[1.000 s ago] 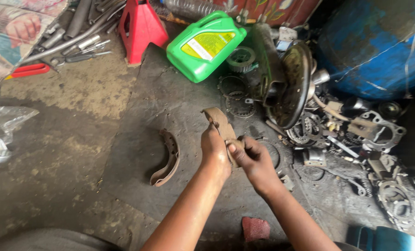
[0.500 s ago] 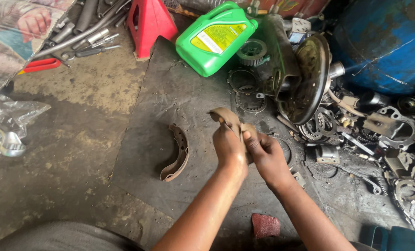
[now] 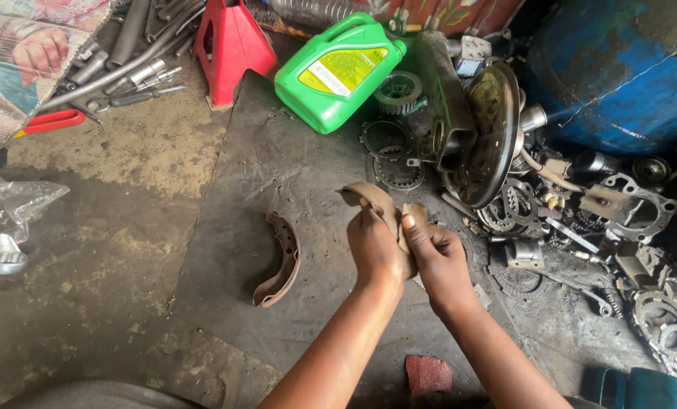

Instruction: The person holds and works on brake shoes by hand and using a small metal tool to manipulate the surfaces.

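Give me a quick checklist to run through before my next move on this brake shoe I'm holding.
1. Hold on the brake shoe: ok. The left hand wraps its lower part.
2. Right hand placement: ok. It presses a small tan piece against the shoe; what the piece is, cannot tell.
3. Second brake shoe: ok. It lies apart on the dark mat, left of the hands.
4. Green jug: cap shut, cannot tell. It lies on its side at the mat's far edge.
5. Loose metal parts: not ok. They crowd the floor right beside the right hand.
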